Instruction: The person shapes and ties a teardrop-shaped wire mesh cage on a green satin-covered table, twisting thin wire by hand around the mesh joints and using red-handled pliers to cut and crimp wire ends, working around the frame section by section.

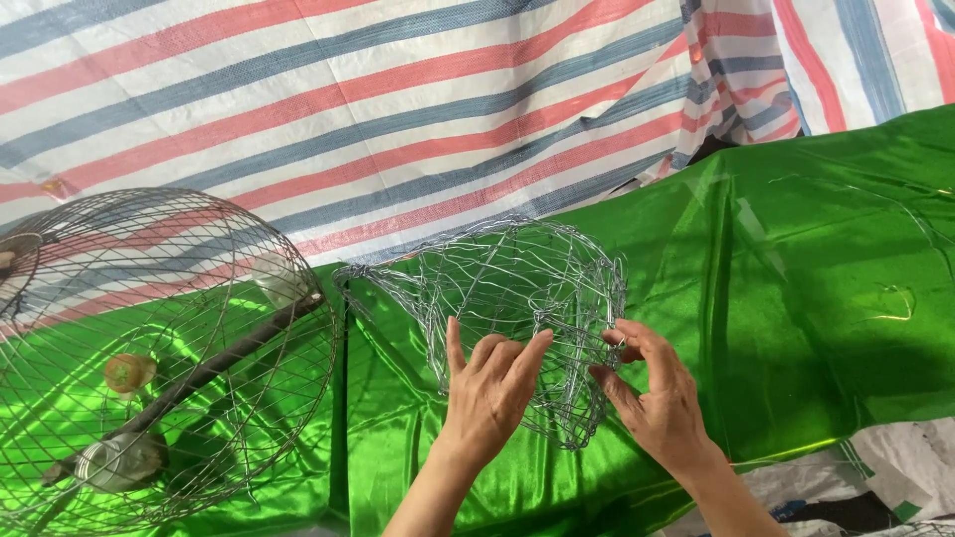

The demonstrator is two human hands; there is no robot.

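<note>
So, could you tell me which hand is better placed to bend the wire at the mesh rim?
Probably the right hand: its fingertips pinch the wire mesh rim, while the left hand lies flat against it.

Both bare forearms rise from the bottom edge of my view, angled slightly toward each other. Left hand (492, 388): back toward me, fingers together and extended upward, thumb spread out to the left. Right hand (652, 388): fingers curled inward, thumb and forefinger pinched near the top. Hands close, not touching.
</note>
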